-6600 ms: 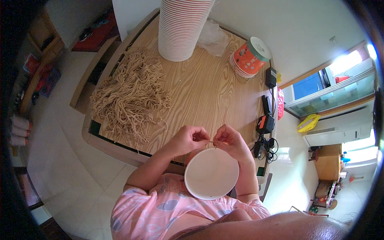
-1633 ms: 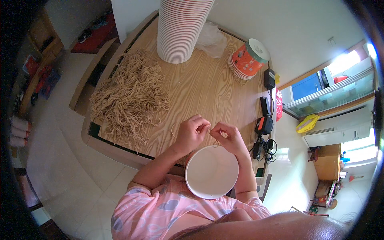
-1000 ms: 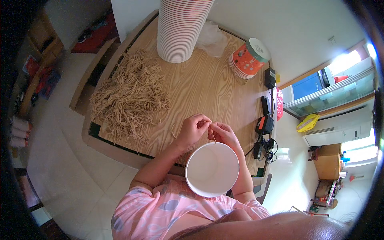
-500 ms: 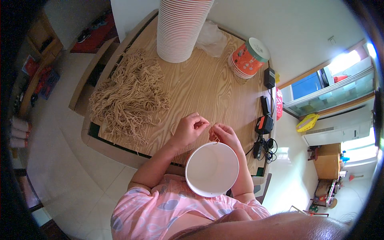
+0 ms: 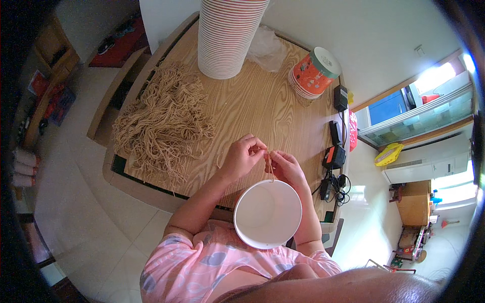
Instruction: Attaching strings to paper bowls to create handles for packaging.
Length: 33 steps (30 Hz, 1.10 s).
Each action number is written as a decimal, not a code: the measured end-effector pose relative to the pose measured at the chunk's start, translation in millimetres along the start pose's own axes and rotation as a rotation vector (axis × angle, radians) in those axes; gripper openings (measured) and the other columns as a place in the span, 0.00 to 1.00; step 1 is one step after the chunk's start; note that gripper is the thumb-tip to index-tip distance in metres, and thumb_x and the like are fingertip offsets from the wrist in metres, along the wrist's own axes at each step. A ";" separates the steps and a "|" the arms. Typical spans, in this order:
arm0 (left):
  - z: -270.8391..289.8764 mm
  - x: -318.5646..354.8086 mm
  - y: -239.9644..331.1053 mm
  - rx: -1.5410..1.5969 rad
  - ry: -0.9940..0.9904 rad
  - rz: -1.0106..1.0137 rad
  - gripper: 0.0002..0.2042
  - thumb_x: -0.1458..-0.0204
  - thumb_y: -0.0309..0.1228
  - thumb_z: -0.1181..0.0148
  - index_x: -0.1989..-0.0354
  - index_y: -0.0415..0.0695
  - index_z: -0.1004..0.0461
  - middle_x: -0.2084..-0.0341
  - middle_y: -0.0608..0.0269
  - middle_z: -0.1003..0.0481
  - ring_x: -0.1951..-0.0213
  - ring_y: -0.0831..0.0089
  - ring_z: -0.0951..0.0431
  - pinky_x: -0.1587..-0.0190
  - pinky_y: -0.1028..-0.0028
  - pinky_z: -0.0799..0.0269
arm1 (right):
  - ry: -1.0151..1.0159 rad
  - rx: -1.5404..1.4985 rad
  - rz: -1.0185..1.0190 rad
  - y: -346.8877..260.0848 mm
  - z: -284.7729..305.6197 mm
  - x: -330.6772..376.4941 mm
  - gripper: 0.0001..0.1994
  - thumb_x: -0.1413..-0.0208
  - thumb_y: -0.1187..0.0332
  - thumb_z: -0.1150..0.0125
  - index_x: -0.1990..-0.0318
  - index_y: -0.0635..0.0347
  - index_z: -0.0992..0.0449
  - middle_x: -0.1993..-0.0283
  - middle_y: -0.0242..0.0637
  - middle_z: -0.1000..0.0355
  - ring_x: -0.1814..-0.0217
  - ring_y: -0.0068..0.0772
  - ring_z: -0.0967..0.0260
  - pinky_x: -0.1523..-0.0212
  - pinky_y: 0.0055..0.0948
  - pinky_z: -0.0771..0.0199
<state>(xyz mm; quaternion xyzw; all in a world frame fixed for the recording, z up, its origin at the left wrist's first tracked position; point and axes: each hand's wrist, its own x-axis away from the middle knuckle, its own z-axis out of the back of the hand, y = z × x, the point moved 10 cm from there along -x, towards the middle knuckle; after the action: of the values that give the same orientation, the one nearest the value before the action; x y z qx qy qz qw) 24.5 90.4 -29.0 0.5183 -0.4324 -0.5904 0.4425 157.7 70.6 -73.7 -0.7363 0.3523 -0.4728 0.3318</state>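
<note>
A white paper bucket (image 5: 267, 214) rests tilted against my body at the table's front edge, its mouth facing up. From its far rim rises a short tan cord (image 5: 271, 170). My left hand (image 5: 246, 155) pinches the cord's upper end between thumb and fingertips. Beside it, my right hand (image 5: 286, 167) is closed on the same cord, and the fingertips of both hands nearly meet. Whether the cord is knotted there is too small to make out.
A heap of loose tan cords (image 5: 164, 121) covers the table's left side. Behind stand a tall stack of white buckets (image 5: 227, 40) and a few upturned orange-and-green buckets (image 5: 314, 76). A crumpled clear plastic bag (image 5: 268, 48) lies between them. Black power adapters (image 5: 334, 157) and cables line the right edge.
My hands have come together at the fingertips and risen slightly. The cord now stands stretched upward from the rim, where before it lay lower by my right hand. The bucket has stayed put.
</note>
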 end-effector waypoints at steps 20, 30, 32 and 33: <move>41.5 -1.2 1.8 -0.155 0.208 -0.046 0.04 0.58 0.24 0.37 0.77 0.40 0.26 0.79 0.62 0.30 0.79 0.70 0.30 0.75 0.74 0.34 | -0.153 0.222 -0.057 10.1 -5.7 24.9 0.07 0.43 0.67 0.43 0.69 0.62 0.26 0.71 0.28 0.29 0.71 0.16 0.33 0.69 0.17 0.34; -17.2 32.2 70.5 -0.108 -0.451 -0.195 0.21 0.58 0.21 0.40 0.51 0.43 0.30 0.57 0.56 0.28 0.57 0.65 0.25 0.49 0.72 0.32 | -0.170 0.217 -0.012 3.5 -20.4 53.2 0.05 0.44 0.70 0.42 0.69 0.63 0.26 0.70 0.27 0.28 0.68 0.16 0.32 0.67 0.18 0.32; -20.8 35.7 66.7 -0.038 -0.491 -0.116 0.18 0.57 0.20 0.40 0.54 0.42 0.29 0.59 0.56 0.27 0.59 0.66 0.24 0.53 0.72 0.30 | -0.157 0.212 -0.018 0.0 -25.8 58.9 0.05 0.45 0.71 0.42 0.69 0.63 0.26 0.70 0.27 0.28 0.67 0.16 0.32 0.67 0.18 0.32; -23.4 39.0 63.7 0.037 -0.522 -0.049 0.15 0.56 0.20 0.40 0.57 0.40 0.28 0.62 0.56 0.26 0.61 0.68 0.23 0.56 0.72 0.29 | -0.139 0.234 0.030 -6.4 -28.6 63.4 0.04 0.45 0.73 0.42 0.69 0.64 0.26 0.71 0.28 0.28 0.68 0.15 0.32 0.68 0.16 0.33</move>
<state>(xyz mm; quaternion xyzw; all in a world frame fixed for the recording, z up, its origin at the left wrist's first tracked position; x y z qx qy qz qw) 49.8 36.4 21.8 0.3667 -0.5302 -0.7065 0.2920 151.8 16.7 -29.6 -0.7182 0.2818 -0.4537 0.4460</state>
